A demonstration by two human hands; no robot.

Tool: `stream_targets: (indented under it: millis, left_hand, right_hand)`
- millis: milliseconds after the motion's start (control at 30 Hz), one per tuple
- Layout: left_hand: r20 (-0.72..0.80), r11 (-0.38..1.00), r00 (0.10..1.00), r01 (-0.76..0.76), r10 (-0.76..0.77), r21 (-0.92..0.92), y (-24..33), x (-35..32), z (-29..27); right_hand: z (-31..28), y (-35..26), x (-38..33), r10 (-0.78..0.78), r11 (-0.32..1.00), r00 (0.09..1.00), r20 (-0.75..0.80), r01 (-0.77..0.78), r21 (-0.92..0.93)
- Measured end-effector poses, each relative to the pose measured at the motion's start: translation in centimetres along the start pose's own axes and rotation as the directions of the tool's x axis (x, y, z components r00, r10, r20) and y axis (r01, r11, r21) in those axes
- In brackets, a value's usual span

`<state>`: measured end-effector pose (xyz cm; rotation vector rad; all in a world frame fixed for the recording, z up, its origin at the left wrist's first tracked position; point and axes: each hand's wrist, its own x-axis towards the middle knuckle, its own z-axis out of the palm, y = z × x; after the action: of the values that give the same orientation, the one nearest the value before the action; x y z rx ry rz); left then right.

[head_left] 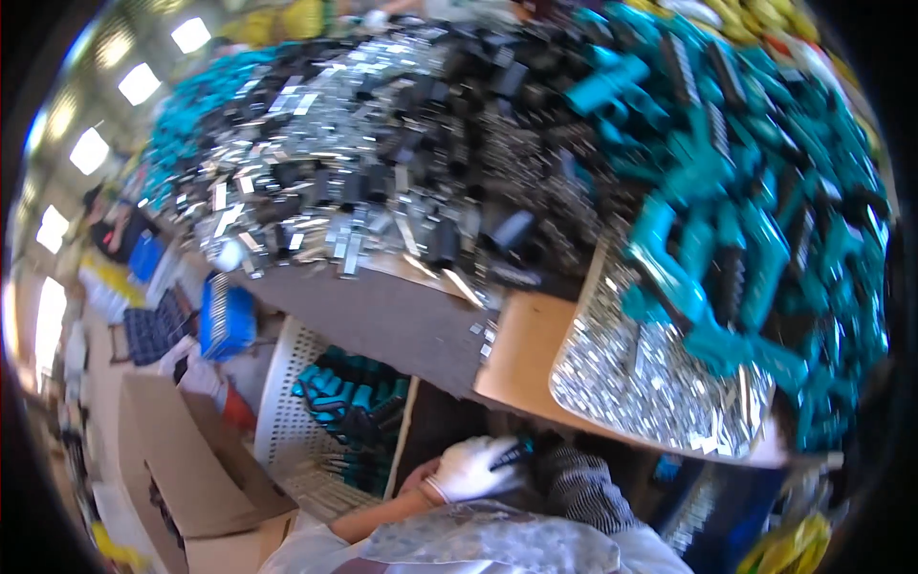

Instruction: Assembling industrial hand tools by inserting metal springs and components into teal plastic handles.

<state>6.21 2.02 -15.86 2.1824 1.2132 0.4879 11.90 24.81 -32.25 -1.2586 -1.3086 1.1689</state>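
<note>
My left hand [478, 469], in a white glove, is low in the middle of the head view, close to my body. Its fingers curl by a small dark piece with a teal edge [514, 453], too blurred to name. Just right of it, my right arm ends in a dark striped sleeve [585, 493]; the right hand's fingers are lost in shadow and blur. Beside my left forearm stands a white perforated crate [287, 397] with several teal and black tool-shaped parts [349, 397] in it. A metal tray [583, 316] of small shiny pieces sits on the table edge above my hands.
A large heap of silver metal pieces [306, 143] and black cylindrical parts [459, 124] covers the table. Teal tool housings [727, 249] pile up at right, overhanging the tray. An open cardboard box [191, 469] and a blue basket [227, 320] are at left. A yellow bag [789, 547] lies lower right.
</note>
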Motion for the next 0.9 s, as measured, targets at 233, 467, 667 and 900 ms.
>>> stream_targets:
  millis: [233, 467, 667, 900]
  left_hand:
    - [0.047, 0.998, 0.998, 0.041, -0.039, -0.051, -1.4, 1.0, 1.2]
    - [0.148, 0.995, 0.984, 0.101, -0.098, -0.012, -1.0, 1.8, 1.4]
    - [0.233, 0.992, 0.964, 0.125, -0.127, 0.020, 1.1, 2.4, 1.0]
    - [0.263, 0.976, 0.940, 0.218, -0.215, 0.018, 0.4, 3.3, 5.7]
  right_hand:
    - [5.7, -3.0, 2.7, 0.006, 0.999, 0.964, 0.266, 0.007, -0.048]
    - [1.3, -3.0, 0.9, 0.118, 0.981, 0.942, 0.315, -0.061, -0.183]
    - [-5.6, -4.0, -3.7, 0.239, 0.941, 0.929, 0.284, -0.150, -0.303]
    - [-12.8, -1.9, -11.6, 0.423, 0.850, 0.878, 0.226, -0.298, -0.434]
